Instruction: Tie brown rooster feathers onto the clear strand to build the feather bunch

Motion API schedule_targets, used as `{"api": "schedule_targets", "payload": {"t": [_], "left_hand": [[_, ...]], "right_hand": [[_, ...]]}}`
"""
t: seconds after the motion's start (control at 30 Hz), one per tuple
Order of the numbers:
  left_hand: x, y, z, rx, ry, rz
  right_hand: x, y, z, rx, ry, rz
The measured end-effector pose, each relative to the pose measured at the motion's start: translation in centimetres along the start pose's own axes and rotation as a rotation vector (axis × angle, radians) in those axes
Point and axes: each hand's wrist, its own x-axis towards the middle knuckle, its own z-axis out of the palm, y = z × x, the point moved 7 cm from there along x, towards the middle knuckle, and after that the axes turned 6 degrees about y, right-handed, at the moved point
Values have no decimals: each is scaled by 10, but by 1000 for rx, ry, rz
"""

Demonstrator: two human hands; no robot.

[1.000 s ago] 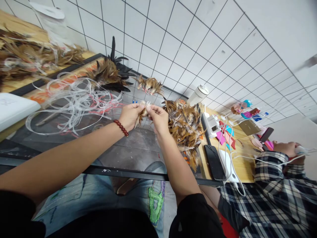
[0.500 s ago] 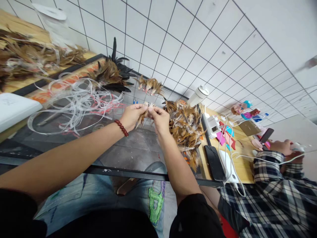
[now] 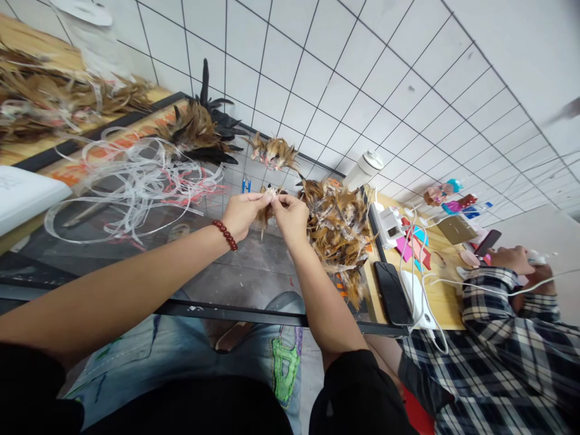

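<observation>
Head view. Both hands meet over the middle of the glass table (image 3: 254, 284), raised off its surface. Left hand (image 3: 240, 212), red bead bracelet (image 3: 225, 234) at the wrist, fingers curled shut around a small bunch of brown feathers (image 3: 265, 208). Right hand (image 3: 292, 216) pinches the top of the same bunch, thumb and fingertips closed on the quill ends. Bunch hangs downward between the two hands, just beside the big feather pile (image 3: 338, 226) at the table's right edge.

Judgement on doing it well: keep the quill ends even and pinched tight, let the left hand bear the bunch while the right works, hold it clear of the pile so loose feathers don't snag.

Count: one bunch in hand; one big pile at right; two smaller feather clumps along the far edge, one dark (image 3: 199, 130), one small (image 3: 273, 151); one tangle of white strips (image 3: 131, 181) at left; one phone (image 3: 393, 293); one white bottle (image 3: 364, 169). A second person's plaid sleeve (image 3: 498, 338) at far right.
</observation>
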Motion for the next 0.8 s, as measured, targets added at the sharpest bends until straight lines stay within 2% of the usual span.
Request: {"api": "schedule_targets", "payload": {"t": [0.1, 0.2, 0.33, 0.43, 0.53, 0.63, 0.8], "left_hand": [[1, -2, -3, 28, 33, 10], [-3, 0, -1, 44, 28, 0], [-8, 9, 1, 17, 40, 2], [-7, 15, -1, 3, 68, 26], [-4, 18, 2, -8, 9, 35], [-5, 18, 8, 28, -84, 12], [-15, 13, 20, 106, -283, -83]], "right_hand": [[-2, -2, 3, -62, -35, -49], [-6, -12, 6, -134, -51, -160], [-15, -27, 11, -299, -93, -318], [-17, -30, 14, -313, -158, -359], [-8, -25, 6, -137, -91, -303], [6, -9, 1, 160, -66, -155], [11, 5, 12, 562, -341, 42]]}}
